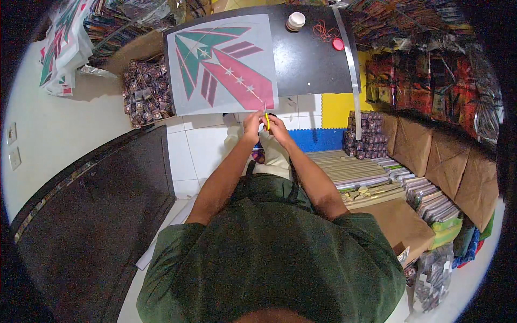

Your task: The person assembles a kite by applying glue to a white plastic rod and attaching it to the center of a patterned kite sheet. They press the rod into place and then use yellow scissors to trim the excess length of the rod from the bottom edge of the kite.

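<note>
A translucent white kite sheet (223, 40) with green and pink panels and pale stars lies on the black tabletop. Thin sticks cross it, one running down the pink panel and one curving over the green part. At its near corner, my right hand (278, 131) grips a small pair of scissors (267, 124) by the yellow handle, the blades pointing away over the sheet's edge. My left hand (251, 126) is closed right beside the scissors, fingertips at the same edge. What its fingers pinch is too small to make out.
On the black table (296, 64) stand a white jar (295, 21), a tangle of red thread (326, 32) and a red lid (337, 44). Small dark packets (145, 91) are heaped at the left. Stacked boxes (366, 137) and paper bundles (344, 167) crowd the right.
</note>
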A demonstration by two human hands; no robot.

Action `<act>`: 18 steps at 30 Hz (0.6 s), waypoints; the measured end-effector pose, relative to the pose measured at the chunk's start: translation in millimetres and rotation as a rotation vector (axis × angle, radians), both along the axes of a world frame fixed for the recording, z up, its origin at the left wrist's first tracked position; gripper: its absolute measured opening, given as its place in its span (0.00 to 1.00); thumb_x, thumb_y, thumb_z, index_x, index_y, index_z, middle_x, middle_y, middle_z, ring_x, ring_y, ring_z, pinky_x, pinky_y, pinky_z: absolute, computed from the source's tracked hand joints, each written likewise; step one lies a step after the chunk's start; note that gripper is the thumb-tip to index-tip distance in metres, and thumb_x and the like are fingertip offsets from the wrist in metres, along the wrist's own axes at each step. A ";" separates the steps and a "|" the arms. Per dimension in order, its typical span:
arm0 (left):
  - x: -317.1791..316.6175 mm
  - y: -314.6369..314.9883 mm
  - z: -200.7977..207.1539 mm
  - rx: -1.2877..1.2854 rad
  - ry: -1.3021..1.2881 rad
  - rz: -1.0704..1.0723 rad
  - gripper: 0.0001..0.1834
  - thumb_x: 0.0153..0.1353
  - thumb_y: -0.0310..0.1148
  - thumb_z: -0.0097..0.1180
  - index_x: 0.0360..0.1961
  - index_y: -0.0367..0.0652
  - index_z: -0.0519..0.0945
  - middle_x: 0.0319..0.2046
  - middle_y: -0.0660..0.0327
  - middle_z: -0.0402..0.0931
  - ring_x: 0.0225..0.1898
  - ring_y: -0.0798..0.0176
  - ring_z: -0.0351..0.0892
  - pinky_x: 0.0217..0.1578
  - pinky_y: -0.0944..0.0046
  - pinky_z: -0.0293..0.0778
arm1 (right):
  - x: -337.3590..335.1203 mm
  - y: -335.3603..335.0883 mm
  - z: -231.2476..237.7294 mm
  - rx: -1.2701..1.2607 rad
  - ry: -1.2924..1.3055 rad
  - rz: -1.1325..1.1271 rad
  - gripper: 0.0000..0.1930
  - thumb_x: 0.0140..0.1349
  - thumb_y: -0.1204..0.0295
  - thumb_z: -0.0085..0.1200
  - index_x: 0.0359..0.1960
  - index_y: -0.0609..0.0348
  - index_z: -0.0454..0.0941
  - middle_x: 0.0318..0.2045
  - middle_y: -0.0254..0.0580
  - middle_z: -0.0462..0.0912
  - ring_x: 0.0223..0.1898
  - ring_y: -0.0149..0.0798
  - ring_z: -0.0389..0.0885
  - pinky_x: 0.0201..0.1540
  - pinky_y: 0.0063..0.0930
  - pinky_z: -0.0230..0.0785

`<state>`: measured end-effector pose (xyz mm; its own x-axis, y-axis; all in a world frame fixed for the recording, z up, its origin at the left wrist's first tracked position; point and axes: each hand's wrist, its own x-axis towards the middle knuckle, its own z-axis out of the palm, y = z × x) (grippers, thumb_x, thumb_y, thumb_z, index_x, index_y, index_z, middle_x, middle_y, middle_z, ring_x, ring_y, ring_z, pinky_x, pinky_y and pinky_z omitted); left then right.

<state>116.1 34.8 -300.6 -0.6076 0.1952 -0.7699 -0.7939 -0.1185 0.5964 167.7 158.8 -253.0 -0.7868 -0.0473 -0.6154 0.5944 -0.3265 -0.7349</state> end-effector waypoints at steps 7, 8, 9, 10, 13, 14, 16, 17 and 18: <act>-7.1 12.6 45.2 -0.097 -0.047 0.007 0.14 0.64 0.41 0.51 0.28 0.42 0.75 0.24 0.66 0.73 0.30 0.67 0.72 0.37 0.66 0.69 | 1.0 1.2 -2.5 -0.010 -0.020 -0.038 0.14 0.67 0.62 0.56 0.44 0.60 0.82 0.28 0.27 0.78 0.28 0.23 0.72 0.31 0.20 0.63; -6.0 11.1 40.0 -0.088 -0.040 0.023 0.13 0.63 0.41 0.52 0.29 0.43 0.75 0.24 0.67 0.73 0.31 0.68 0.71 0.39 0.64 0.69 | 0.7 0.5 -4.0 -0.003 -0.014 -0.031 0.14 0.67 0.62 0.56 0.44 0.61 0.82 0.28 0.27 0.78 0.28 0.23 0.72 0.31 0.20 0.64; -4.8 9.9 34.8 -0.078 -0.034 0.039 0.12 0.63 0.41 0.53 0.30 0.43 0.76 0.25 0.67 0.72 0.31 0.68 0.71 0.41 0.63 0.69 | 0.6 -0.2 -5.5 0.004 -0.007 -0.024 0.15 0.67 0.62 0.56 0.44 0.61 0.82 0.28 0.27 0.78 0.28 0.23 0.72 0.32 0.20 0.64; -3.8 8.9 29.4 -0.067 -0.027 0.053 0.11 0.63 0.41 0.54 0.31 0.44 0.76 0.25 0.67 0.72 0.32 0.69 0.71 0.43 0.62 0.68 | 0.9 -1.2 -6.9 0.020 0.003 -0.026 0.15 0.67 0.62 0.56 0.45 0.61 0.82 0.29 0.27 0.78 0.28 0.23 0.72 0.32 0.20 0.64; -2.8 1.8 16.3 -0.019 -0.055 0.034 0.11 0.62 0.42 0.56 0.36 0.46 0.78 0.29 0.67 0.75 0.39 0.69 0.73 0.51 0.54 0.64 | 1.1 -3.5 -5.9 0.048 0.018 -0.024 0.15 0.67 0.61 0.56 0.45 0.61 0.82 0.28 0.27 0.78 0.29 0.23 0.72 0.32 0.20 0.65; -3.6 3.9 20.7 -0.037 -0.081 0.038 0.11 0.62 0.42 0.56 0.38 0.46 0.79 0.31 0.67 0.76 0.41 0.68 0.74 0.52 0.52 0.63 | 1.7 -2.8 -7.0 0.049 0.010 -0.028 0.15 0.67 0.61 0.56 0.45 0.60 0.82 0.28 0.27 0.78 0.29 0.23 0.72 0.32 0.21 0.65; -5.0 8.2 29.6 -0.073 -0.133 0.046 0.13 0.62 0.42 0.56 0.41 0.47 0.80 0.36 0.66 0.78 0.44 0.68 0.75 0.54 0.49 0.60 | 2.8 -1.6 -9.2 0.050 0.014 -0.034 0.15 0.67 0.61 0.57 0.45 0.60 0.82 0.28 0.27 0.78 0.29 0.23 0.72 0.32 0.21 0.65; -4.5 7.9 29.2 -0.071 -0.133 0.050 0.14 0.61 0.42 0.56 0.43 0.47 0.80 0.38 0.66 0.78 0.45 0.67 0.75 0.54 0.49 0.61 | 3.5 -1.4 -10.9 0.049 0.028 -0.034 0.15 0.67 0.61 0.56 0.45 0.60 0.82 0.27 0.27 0.78 0.29 0.23 0.72 0.32 0.21 0.65; -4.1 7.7 28.6 -0.069 -0.134 0.055 0.15 0.61 0.42 0.56 0.44 0.46 0.80 0.40 0.65 0.78 0.46 0.67 0.75 0.54 0.50 0.61 | 4.1 -1.0 -12.8 0.048 0.041 -0.034 0.15 0.67 0.61 0.56 0.45 0.60 0.82 0.27 0.27 0.78 0.29 0.23 0.72 0.32 0.21 0.65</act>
<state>112.0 42.5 -271.9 -0.5068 0.1086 -0.8552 -0.8603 -0.1267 0.4937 171.7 157.7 -265.8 -0.8121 0.0083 -0.5834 0.5527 -0.3095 -0.7738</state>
